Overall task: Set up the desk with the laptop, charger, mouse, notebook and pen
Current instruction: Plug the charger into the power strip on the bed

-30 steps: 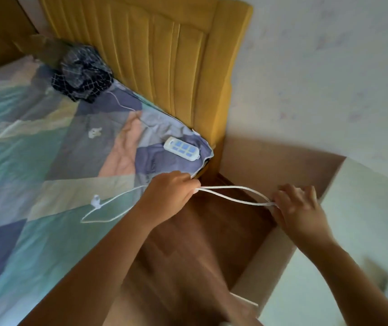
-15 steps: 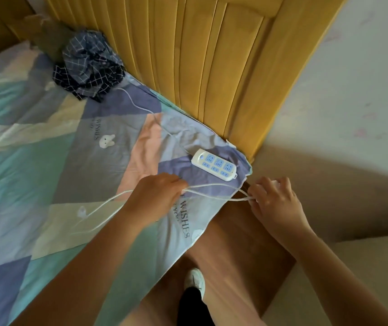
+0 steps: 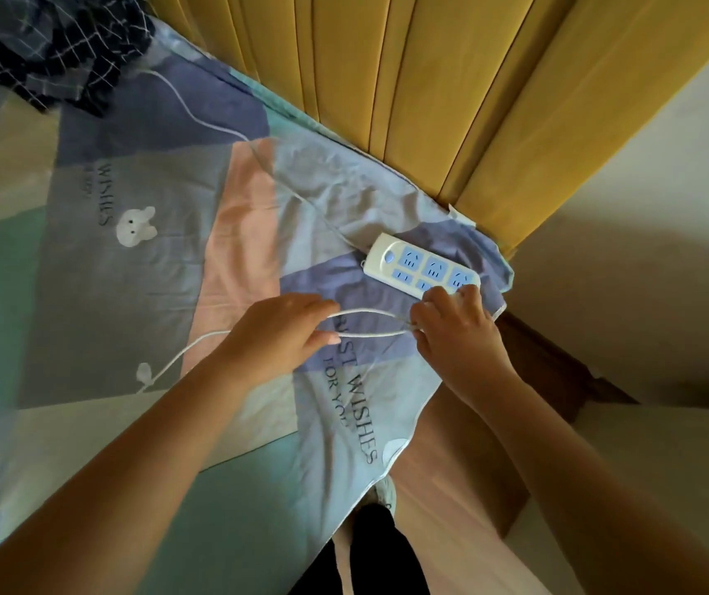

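Both hands held a thin white charger cable (image 3: 365,324) over the bed (image 3: 86,294). The left hand (image 3: 275,337) had its fingers curled round the two strands of the cable. The right hand (image 3: 455,332) pinched the other end of the loop, and its fingertips seemed to touch the white power strip (image 3: 412,261) lying on the bedsheet near the yellow headboard (image 3: 451,100)

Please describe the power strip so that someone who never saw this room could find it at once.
Find the yellow padded headboard, then the corner of the patchwork bed sheet below it. The power strip lies there, just beyond the right hand. It is the only hard white block with blue sockets.
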